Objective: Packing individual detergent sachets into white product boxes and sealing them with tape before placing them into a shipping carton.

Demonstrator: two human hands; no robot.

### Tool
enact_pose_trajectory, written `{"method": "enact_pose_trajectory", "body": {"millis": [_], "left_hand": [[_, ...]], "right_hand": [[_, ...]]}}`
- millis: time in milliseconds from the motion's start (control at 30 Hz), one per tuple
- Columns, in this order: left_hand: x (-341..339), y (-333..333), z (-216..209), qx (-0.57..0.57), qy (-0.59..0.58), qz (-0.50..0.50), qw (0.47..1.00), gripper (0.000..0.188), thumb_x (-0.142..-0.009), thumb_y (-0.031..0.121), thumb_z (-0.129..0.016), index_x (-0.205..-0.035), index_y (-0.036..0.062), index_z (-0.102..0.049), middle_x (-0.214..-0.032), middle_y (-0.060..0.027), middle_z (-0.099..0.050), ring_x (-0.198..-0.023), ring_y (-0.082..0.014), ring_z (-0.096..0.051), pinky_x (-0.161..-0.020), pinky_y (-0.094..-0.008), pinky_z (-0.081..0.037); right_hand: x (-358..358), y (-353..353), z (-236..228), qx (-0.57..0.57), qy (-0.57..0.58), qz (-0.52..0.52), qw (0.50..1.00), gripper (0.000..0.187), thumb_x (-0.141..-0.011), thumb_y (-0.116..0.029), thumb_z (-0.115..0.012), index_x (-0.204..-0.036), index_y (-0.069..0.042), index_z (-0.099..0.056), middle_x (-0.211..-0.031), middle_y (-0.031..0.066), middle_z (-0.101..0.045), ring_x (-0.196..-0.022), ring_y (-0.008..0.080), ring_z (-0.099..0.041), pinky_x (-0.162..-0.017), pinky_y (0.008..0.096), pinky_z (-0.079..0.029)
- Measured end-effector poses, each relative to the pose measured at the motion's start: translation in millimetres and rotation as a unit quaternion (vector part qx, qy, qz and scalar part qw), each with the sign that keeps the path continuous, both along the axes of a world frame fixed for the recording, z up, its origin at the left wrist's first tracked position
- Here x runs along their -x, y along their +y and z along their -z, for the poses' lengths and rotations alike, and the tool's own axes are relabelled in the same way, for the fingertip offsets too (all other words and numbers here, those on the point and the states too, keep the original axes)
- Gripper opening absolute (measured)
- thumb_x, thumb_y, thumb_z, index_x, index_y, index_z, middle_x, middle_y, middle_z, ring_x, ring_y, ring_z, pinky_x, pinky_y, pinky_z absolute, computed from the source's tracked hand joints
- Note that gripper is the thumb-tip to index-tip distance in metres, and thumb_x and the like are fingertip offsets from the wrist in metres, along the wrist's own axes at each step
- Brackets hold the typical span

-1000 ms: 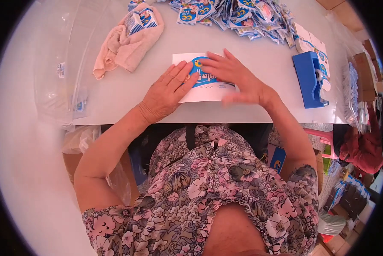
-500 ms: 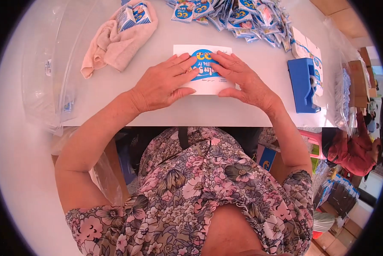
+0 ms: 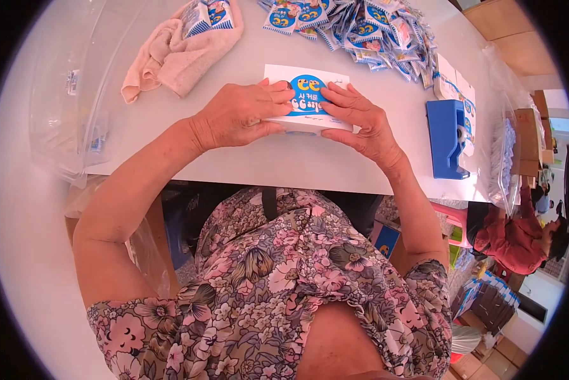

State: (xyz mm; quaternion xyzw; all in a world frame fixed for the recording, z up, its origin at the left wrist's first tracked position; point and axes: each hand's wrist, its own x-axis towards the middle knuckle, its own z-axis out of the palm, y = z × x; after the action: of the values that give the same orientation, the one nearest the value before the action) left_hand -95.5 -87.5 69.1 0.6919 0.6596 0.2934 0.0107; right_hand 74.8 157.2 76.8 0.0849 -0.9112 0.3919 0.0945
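Observation:
A small white carton point(image 3: 308, 88) with a blue oval print sits in front of me, its top and part of its near side showing. My left hand point(image 3: 249, 114) grips its left end, fingers bent over the top and the thumb low at the near side. From the other end my right hand point(image 3: 364, 121) clasps it the same way, fingertips on the printed top and thumb along the near lower edge. Whether the carton touches the table or is slightly lifted, I cannot tell.
A heap of small blue-and-white packets point(image 3: 373, 35) lies at the far side of the white table point(image 3: 234, 163). A pink cloth point(image 3: 170, 60) with packets is at far left. At right stand a blue tape dispenser point(image 3: 446, 139) and flat cartons point(image 3: 457, 85). A person point(image 3: 512, 240) sits beyond.
My hands have gone from lying flatter over the carton to gripping its two ends, and its near side now shows. The whole view has turned slightly.

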Motion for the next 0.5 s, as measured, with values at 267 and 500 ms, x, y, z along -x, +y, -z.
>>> {"method": "enact_pose_trajectory", "body": {"millis": [267, 500], "left_hand": [[-3.6, -0.1, -0.2, -0.013, -0.005, -0.001, 1.000, 0.037, -0.082, 0.012, -0.075, -0.118, 0.0106, -0.068, -0.135, -0.0090, -0.061, -0.129, -0.0292, -0.054, -0.110, -0.0460, -0.044], [-1.1, -2.9, 4.3, -0.018, -0.007, 0.002, 1.000, 0.039, -0.084, 0.011, -0.074, -0.121, 0.0081, -0.064, -0.136, -0.0108, -0.060, -0.131, -0.0308, -0.053, -0.111, -0.0469, -0.042]], "right_hand": [[0.0, -2.9, 9.9, 0.076, 0.029, 0.016, 0.997, 0.050, -0.070, -0.009, -0.085, -0.118, -0.013, -0.072, -0.132, 0.0101, -0.064, -0.136, 0.0279, -0.049, -0.121, 0.0498, -0.022], [-0.5, -4.1, 19.0, 0.113, 0.053, 0.034, 0.992, 0.046, -0.070, -0.010, -0.086, -0.114, -0.013, -0.074, -0.129, 0.0093, -0.066, -0.134, 0.0282, -0.051, -0.120, 0.0509, -0.023]]}}
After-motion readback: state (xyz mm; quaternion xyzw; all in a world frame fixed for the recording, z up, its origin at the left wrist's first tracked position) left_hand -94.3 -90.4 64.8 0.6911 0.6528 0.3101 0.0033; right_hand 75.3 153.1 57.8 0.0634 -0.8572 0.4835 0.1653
